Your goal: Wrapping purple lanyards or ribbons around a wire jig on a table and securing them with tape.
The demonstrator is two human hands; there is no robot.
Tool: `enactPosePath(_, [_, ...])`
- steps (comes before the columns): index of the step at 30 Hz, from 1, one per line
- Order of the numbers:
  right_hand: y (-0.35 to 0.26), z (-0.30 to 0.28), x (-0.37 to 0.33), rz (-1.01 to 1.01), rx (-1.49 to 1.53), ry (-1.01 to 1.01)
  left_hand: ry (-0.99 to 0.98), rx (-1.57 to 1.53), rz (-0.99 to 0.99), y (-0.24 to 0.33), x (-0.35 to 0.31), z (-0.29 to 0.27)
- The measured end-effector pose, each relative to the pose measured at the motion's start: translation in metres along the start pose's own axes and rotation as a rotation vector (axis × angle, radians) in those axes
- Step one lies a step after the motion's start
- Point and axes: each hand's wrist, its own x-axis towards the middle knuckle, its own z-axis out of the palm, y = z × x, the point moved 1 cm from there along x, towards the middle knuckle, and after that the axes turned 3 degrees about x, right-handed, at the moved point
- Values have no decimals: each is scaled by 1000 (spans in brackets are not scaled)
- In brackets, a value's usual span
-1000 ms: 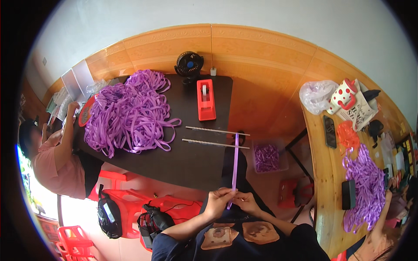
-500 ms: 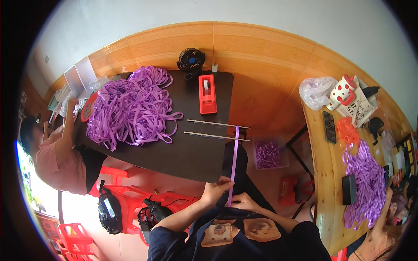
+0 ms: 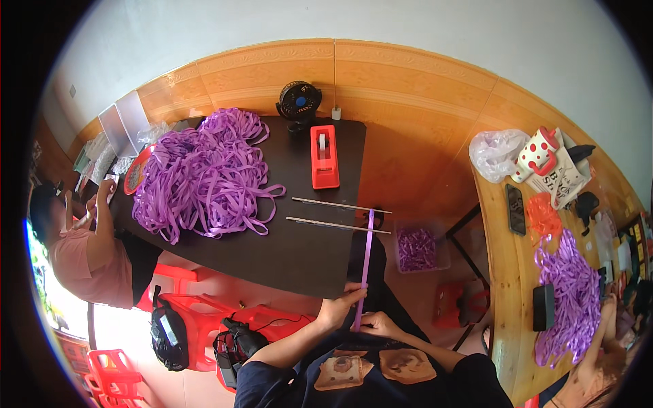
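A narrow purple ribbon (image 3: 368, 255) runs from the far rods down to my hands at my front. My left hand (image 3: 338, 309) pinches it partway along. Lower and to the right, my right hand (image 3: 381, 324) has its fingers closed on the ribbon near its lower end. Two thin light rods, the far rod (image 3: 326, 203) and the near rod (image 3: 326, 224), lie on the dark table (image 3: 299, 265) and stick out past its right edge. At their outer part the ribbon meets them; how it is fastened there is too small to tell.
A heap of purple ribbon (image 3: 204, 170) covers the table's left. A red tape dispenser (image 3: 325, 170) and black fan (image 3: 299, 102) stand farther back. Under the rods sits a plastic bin (image 3: 416, 250) of ribbon pieces. Other people work at left and far right, near a wooden table (image 3: 510, 299).
The view has tilted slightly, so the table sits a little lower. Both my hands keep their hold on the ribbon. The person at left has moved their hands.
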Motion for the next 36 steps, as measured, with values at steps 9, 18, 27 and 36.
enactPosePath(9, [3,-1,2,60,-555,87,1,-42,-46,-7,8,1])
enactPosePath(18, [9,-3,1,-95,-1008,169,32,-72,-57,-13,13,1])
enactPosePath(27, [-5,-6,5,-225,-1202,207,39,-51,-33,-11,12,2])
enactPosePath(36, [-36,-73,19,-207,-779,659,14,7,-11,-7,9,0])
